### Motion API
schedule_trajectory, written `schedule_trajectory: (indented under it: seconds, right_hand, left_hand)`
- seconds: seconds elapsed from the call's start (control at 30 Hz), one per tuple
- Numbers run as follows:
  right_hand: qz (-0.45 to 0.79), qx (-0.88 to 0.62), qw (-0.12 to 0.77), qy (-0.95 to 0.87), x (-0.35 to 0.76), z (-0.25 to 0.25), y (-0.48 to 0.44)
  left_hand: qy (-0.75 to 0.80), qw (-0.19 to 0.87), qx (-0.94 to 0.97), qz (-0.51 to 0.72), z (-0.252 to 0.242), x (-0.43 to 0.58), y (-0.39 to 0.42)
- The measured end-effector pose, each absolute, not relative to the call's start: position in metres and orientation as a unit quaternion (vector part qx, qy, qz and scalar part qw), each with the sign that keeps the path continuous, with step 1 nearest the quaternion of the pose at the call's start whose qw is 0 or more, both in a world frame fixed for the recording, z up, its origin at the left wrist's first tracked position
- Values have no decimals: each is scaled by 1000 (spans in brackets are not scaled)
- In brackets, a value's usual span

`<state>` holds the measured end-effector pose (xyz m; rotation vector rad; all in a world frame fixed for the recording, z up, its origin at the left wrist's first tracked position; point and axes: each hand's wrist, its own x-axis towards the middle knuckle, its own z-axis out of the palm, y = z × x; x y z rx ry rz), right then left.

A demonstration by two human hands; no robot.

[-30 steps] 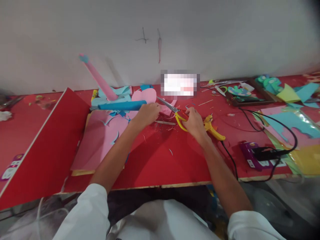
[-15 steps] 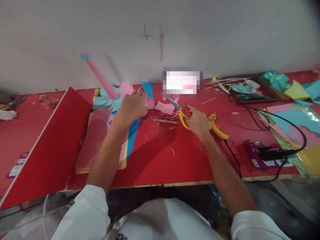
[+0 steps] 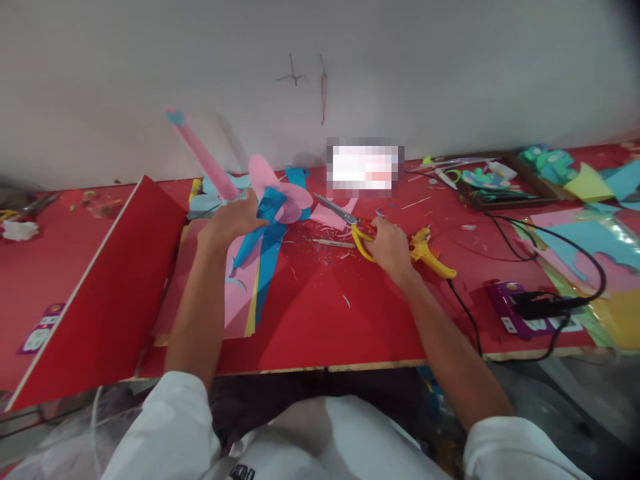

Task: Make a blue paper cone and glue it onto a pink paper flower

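My left hand grips a blue paper roll with pink paper petals fixed at its top, lifted a little above the red table. My right hand rests on the yellow-handled scissors, fingers through the loops, blades pointing left and lying on the table. Pink paper scraps and fine cuttings lie between the two hands. A stack of pink, yellow and blue sheets lies under my left forearm.
A pink paper tube leans against the wall. A yellow glue gun lies right of the scissors, its black cable running to a purple power strip. A red board lies at left. Coloured paper sheets fill the right.
My left hand picked up the blue roll with the pink petals and moved left with it, tilting it upright. My right hand stayed on the scissors.
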<state>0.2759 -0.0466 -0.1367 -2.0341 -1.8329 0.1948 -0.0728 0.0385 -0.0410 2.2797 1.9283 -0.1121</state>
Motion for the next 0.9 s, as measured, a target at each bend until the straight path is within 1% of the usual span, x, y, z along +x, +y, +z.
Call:
schedule_trajectory:
  seconds: [0.13, 0.23, 0.47, 0.6, 0.73, 0.83, 0.9]
  right_hand:
    - [62, -718, 224, -656, 279, -143, -43]
    - [59, -720, 233, -651, 280, -144, -42]
    - [55, -726, 241, -642, 279, -141, -43]
    - [56, -728, 245, -638, 281, -143, -42]
    - [64, -734, 246, -630, 282, -145, -41]
    - [71, -736, 250, -625, 283, -146, -40]
    - [73, -735, 254, -625, 284, -147, -39]
  left_hand:
    - [652, 18, 758, -28, -34, -65, 37]
    - [647, -8, 762, 8, -24, -63, 33]
    - [621, -115, 768, 104, 6, -57, 14]
    - [576, -131, 793, 151, 12, -51, 10]
    - [491, -144, 847, 143, 7, -41, 12]
    - [529, -135, 816, 189, -4, -30, 17]
    - [558, -97, 798, 205, -15, -24, 26]
